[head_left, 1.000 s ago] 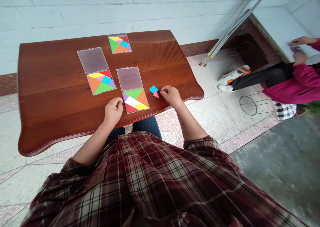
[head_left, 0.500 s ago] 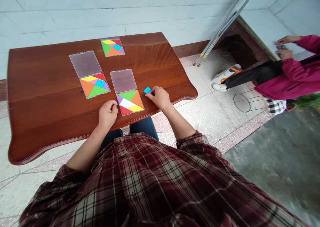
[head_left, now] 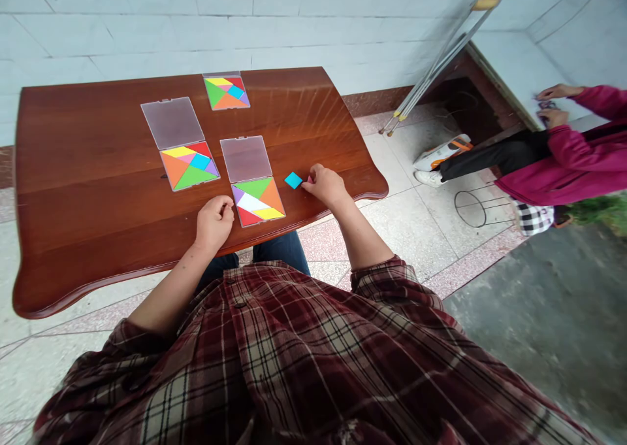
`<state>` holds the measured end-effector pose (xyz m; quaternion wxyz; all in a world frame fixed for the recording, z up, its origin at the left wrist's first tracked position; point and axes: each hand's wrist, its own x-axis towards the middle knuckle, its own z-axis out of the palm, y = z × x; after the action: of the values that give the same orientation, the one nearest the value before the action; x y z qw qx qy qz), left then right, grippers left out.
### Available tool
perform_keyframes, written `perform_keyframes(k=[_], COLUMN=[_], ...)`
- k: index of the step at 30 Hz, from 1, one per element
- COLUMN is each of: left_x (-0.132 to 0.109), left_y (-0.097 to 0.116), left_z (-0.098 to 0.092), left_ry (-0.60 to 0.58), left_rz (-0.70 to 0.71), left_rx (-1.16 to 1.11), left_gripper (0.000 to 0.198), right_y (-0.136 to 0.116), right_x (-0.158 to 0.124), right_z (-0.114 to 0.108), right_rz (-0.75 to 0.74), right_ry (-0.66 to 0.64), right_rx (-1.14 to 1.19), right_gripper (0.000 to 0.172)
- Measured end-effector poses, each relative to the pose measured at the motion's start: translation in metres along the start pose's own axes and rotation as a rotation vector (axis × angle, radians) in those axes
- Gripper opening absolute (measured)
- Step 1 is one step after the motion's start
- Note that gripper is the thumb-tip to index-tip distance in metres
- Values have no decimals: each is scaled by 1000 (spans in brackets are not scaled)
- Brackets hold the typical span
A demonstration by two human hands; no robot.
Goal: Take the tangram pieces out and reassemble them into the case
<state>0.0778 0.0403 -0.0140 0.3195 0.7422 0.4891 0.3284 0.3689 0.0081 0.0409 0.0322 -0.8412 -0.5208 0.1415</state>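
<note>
My right hand (head_left: 326, 185) pinches a small pink tangram piece (head_left: 309, 181), mostly hidden by the fingers, against the table. Just left of it a blue square tangram piece (head_left: 292, 180) lies flat on the wood. The nearest tangram case (head_left: 245, 159) has its clear lid folded back. Its tray holds a green triangle (head_left: 253, 187), an orange triangle (head_left: 272, 198), and purple, red and yellow pieces around a bare white gap (head_left: 251, 202). Beside this tray's left edge my left hand (head_left: 214, 223) rests with curled fingers and nothing visible in them.
Two filled tangram trays (head_left: 190, 166) (head_left: 226, 93) lie farther back on the brown wooden table (head_left: 88, 190). A tiled wall stands behind it. On the right, crutches (head_left: 431, 66) lean by the wall, and a seated person in a magenta jacket (head_left: 582, 151) holds a small object.
My right hand has left the blue square, moved slightly right and now pinches the pink piece. The left hand stays beside the tray. The view has shifted slightly.
</note>
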Motion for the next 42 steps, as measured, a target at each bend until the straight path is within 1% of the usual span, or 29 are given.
perform_keyframes(k=[2,5,7,9,13,16,18,20,23,26,28,31,37,40,42], left_x=[0,0,0,0,0,-1,-1,-1,-1,-1,-2,-2,-2,-2,-2], left_y=[-1,-1,-1,0,1,1,0,0,0,0,0,0,1,1,1], left_z=[1,1,1,1,1,1,2,2,3,4,5,5,5,5,5], left_ry=[6,8,9,13,12,3,-1,0,-1,-2,-7,-13,-17,-17,-12], left_rz=[4,9,11,18,18,0,-1,1,-5,-14,-12,-8,-5,-4,-3], left_rx=[0,0,-3,-4,3,2,-3,-8,-23,-57,-73,-76,-82,-80,-78], left_gripper=[12,13,13,12,12,13,13,13,13,14,14,13,13,13,14], right_y=[-1,-12,-22,-30,-36,-39,-48,-62,-88,-110,-119,-124,-125,-124,-120], right_x=[2,4,6,9,14,10,1,-11,-27,-35,-37,-37,-41,-40,-36], right_z=[-4,-5,-2,2,7,5,3,4,11,20,23,25,22,21,19], right_rz=[-19,-76,-121,-145,-90,-51,-108,-215,-359,-415,-423,-439,-445,-452,-449], right_ry=[3,16,-19,-61,-90,-87,-95,-136,-180,-190,-189,-191,-206,-213,-211], right_rx=[-28,-63,-82,-93,-53,15,74,110,49,-30,-68,-117,-169,-138,-71], right_gripper=[27,38,44,44,46,47,44,40,37,41,43,44,45,42,38])
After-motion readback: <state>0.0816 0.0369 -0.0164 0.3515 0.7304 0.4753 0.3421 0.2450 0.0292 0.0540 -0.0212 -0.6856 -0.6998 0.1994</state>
